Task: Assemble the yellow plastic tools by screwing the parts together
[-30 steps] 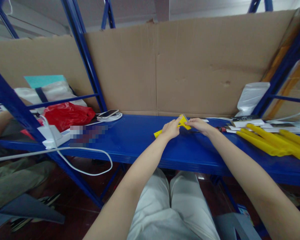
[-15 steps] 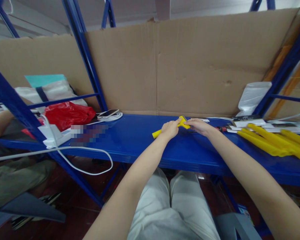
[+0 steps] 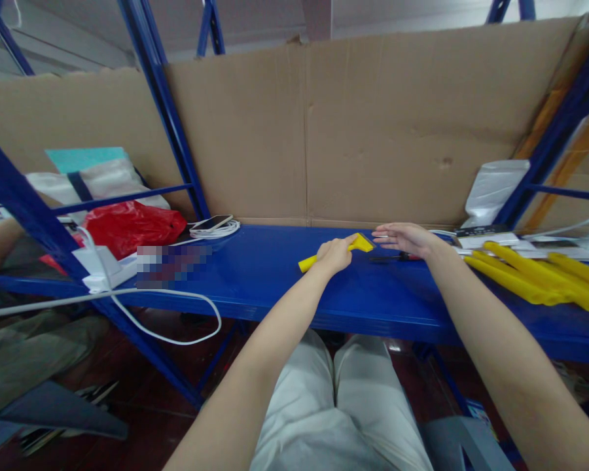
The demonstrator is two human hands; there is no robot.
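My left hand (image 3: 334,255) is wrapped round the handle of a yellow scraper (image 3: 361,243) above the blue shelf. The scraper's flared head, with a dark edge, points right, and the handle's end shows to the left of my fist. My right hand (image 3: 402,239) is apart from the scraper, just to its right, fingers stretched out towards it. A slim white strip shows at these fingers; I cannot tell whether they touch it. Beneath the right hand lies a thin dark tool with a red part (image 3: 397,258), perhaps a screwdriver.
Several yellow handles (image 3: 530,278) lie in a pile at the right, before small boxes (image 3: 485,237) and a white plastic bag (image 3: 495,190). At the left are a phone (image 3: 213,223), a white power strip (image 3: 110,271) and a red bag (image 3: 132,226). Another person's arm (image 3: 2,245) shows far left.
My right hand has let go of the scraper's head and moved right, its fingers straightening. My left hand keeps its hold in nearly the same place.
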